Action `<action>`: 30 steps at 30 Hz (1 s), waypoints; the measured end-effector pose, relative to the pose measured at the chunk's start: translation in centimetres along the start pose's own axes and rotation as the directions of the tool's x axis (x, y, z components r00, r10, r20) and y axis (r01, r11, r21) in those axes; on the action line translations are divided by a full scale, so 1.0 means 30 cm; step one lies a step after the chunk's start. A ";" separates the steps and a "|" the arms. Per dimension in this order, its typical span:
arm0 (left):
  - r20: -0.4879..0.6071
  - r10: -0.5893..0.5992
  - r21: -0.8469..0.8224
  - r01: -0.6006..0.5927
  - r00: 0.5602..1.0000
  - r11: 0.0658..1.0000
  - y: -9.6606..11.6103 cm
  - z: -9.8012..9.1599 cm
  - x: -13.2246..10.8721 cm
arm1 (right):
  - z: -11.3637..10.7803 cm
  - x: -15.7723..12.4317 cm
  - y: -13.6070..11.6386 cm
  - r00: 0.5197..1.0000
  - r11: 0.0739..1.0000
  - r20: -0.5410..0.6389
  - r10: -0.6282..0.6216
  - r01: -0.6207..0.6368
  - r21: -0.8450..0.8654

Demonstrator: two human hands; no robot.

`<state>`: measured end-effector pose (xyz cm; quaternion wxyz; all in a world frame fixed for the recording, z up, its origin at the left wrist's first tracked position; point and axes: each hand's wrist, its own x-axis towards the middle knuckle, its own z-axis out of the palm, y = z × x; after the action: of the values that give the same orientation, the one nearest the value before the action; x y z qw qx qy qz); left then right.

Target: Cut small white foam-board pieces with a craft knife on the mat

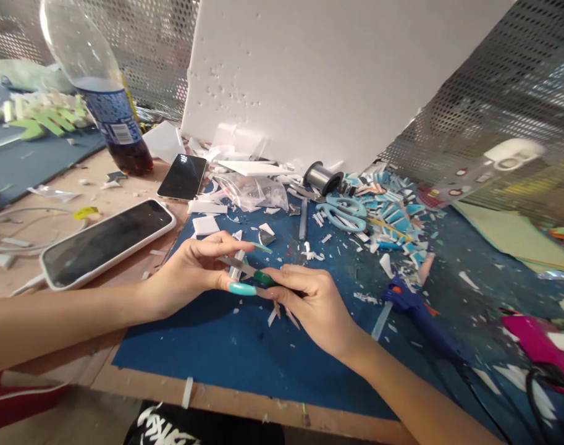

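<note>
Just above the blue cutting mat [207,352], my two hands meet near its middle. My left hand [202,266] pinches a small white foam piece [238,262] between thumb and fingertips with long turquoise nails. In my right hand [314,296] is a craft knife [265,278] with a green part near its metal blade. The blade lies against or across the white piece; fingers partly hide the contact. Foam slivers [272,315] are scattered on the mat below.
Behind my hands lie light-blue scissors [341,213], a wire spool [323,178] and heaped blue-white scraps [397,210]. A blue glue gun [416,315] lies right. Two phones [108,244] and a cola bottle [117,123] occupy the left. A large white foam board [300,80] stands behind.
</note>
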<state>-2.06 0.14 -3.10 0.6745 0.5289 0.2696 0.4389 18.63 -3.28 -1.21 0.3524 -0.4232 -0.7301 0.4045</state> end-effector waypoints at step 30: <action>0.008 0.015 0.075 -0.016 1.000 0.997 0.008 0.007 0.004 | -0.008 -0.003 -0.007 0.995 0.992 0.098 -0.033 0.045 -0.119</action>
<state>-1.90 0.17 -2.81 0.6519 0.5575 0.2792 0.4316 18.80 -3.37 -0.94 0.2984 -0.4095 -0.7776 0.3722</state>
